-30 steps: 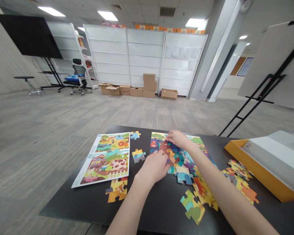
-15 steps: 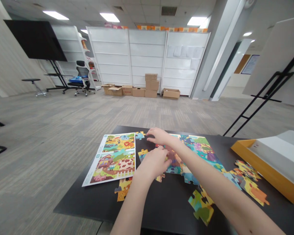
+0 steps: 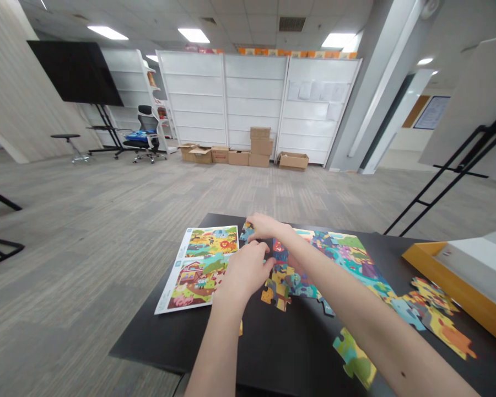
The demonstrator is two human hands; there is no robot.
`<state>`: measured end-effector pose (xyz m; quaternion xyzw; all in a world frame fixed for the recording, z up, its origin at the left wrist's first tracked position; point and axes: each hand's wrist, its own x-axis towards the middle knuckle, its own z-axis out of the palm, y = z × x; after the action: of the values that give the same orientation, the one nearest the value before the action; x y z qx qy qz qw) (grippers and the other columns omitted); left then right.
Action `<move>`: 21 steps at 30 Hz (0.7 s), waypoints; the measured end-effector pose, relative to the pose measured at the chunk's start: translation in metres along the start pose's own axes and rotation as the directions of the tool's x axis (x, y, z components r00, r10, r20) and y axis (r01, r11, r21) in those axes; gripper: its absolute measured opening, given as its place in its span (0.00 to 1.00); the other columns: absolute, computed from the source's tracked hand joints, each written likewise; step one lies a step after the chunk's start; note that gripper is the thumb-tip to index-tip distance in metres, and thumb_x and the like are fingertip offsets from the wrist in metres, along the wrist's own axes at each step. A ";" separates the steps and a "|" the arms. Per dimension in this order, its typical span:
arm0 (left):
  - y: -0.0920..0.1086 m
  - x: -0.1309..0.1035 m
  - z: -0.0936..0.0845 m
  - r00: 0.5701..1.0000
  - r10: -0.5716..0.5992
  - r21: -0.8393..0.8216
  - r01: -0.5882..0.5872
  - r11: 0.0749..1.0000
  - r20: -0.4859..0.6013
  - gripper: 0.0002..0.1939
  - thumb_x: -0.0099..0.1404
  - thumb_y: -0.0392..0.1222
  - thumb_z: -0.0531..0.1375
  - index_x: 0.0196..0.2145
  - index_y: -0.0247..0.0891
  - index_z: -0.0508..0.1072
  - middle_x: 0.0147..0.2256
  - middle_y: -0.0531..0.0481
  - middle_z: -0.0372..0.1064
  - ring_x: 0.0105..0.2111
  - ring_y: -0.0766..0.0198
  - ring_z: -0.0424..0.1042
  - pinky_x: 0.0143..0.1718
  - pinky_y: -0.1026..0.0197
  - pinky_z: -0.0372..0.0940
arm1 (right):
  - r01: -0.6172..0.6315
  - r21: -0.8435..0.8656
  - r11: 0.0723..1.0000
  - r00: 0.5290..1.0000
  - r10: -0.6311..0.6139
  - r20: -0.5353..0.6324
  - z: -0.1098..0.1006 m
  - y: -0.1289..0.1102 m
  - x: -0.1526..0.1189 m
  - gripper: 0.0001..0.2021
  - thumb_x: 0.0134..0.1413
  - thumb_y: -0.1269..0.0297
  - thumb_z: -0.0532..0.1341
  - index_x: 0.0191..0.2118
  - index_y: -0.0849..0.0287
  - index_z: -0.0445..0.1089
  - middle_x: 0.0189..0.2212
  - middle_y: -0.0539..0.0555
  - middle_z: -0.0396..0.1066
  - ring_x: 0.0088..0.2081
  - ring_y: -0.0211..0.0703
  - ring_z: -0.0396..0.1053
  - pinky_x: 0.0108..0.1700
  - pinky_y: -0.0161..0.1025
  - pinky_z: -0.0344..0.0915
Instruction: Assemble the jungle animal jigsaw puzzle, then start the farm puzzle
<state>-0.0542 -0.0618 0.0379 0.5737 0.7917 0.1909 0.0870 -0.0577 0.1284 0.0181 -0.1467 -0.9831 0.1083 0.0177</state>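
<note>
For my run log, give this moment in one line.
right hand: at blue puzzle piece; left hand: near picture sheet; surface: black table

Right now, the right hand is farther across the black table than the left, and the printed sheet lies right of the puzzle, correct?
No: the head view shows the printed sheet left of the puzzle; the right hand is indeed farther.

We are noting: black screen (image 3: pixel 75 73) standing left, stool (image 3: pixel 65 136) and office chair (image 3: pixel 147 122) sitting near it; cardboard boxes (image 3: pixel 260 146) are resting before white shelves (image 3: pixel 194 82). Right side, we are seeing a black-framed stand (image 3: pixel 461 168).
</note>
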 end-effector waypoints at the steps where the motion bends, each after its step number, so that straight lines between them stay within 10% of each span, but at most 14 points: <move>1: -0.002 0.000 0.000 1.000 -0.017 -0.003 0.017 1.000 -0.004 0.13 0.69 0.46 0.58 0.47 0.40 0.76 0.48 0.43 0.76 0.49 0.51 0.75 0.47 0.54 0.68 | 0.004 0.029 1.000 0.999 -0.003 -0.043 -0.004 0.001 -0.010 0.12 0.48 0.63 0.71 0.39 0.61 0.76 0.39 0.58 0.78 0.40 0.47 0.74 0.39 0.36 0.64; 5: -0.008 0.002 0.003 0.991 -0.136 -0.002 0.136 0.991 -0.019 0.12 0.68 0.47 0.58 0.43 0.39 0.76 0.45 0.41 0.78 0.46 0.49 0.77 0.46 0.52 0.68 | -0.015 0.378 0.926 0.963 0.115 -0.244 -0.015 0.014 -0.070 0.13 0.56 0.55 0.64 0.29 0.59 0.67 0.26 0.49 0.71 0.29 0.37 0.69 0.32 0.34 0.61; 8: -0.008 0.007 0.009 0.981 -0.190 -0.118 0.184 0.976 -0.044 0.16 0.68 0.52 0.59 0.44 0.37 0.75 0.41 0.40 0.79 0.43 0.49 0.78 0.45 0.52 0.69 | -0.065 0.792 0.607 0.956 0.265 -0.125 -0.015 0.024 -0.126 0.21 0.50 0.46 0.68 0.37 0.57 0.63 0.24 0.46 0.70 0.25 0.36 0.68 0.27 0.33 0.62; 12: 0.004 0.015 0.022 0.997 -0.044 -0.441 0.011 0.898 -0.065 0.16 0.67 0.49 0.60 0.47 0.37 0.73 0.40 0.42 0.80 0.40 0.56 0.79 0.43 0.57 0.72 | -0.075 0.931 0.357 0.948 0.316 -0.045 -0.007 0.026 -0.184 0.26 0.44 0.45 0.72 0.39 0.55 0.60 0.22 0.43 0.69 0.23 0.35 0.69 0.26 0.31 0.63; 21: 0.035 0.025 0.041 0.987 0.145 -0.699 -0.052 0.713 0.075 0.10 0.58 0.34 0.62 0.40 0.34 0.74 0.35 0.46 0.78 0.34 0.61 0.80 0.38 0.60 0.74 | -0.153 0.886 0.438 0.966 0.257 0.039 0.009 0.033 -0.216 0.21 0.48 0.44 0.69 0.37 0.57 0.69 0.26 0.49 0.75 0.27 0.40 0.74 0.28 0.34 0.65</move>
<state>-0.0174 -0.0209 0.0168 0.5513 0.6235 0.4420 0.3346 0.1582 0.0946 0.0019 -0.2395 -0.7576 0.5937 0.1272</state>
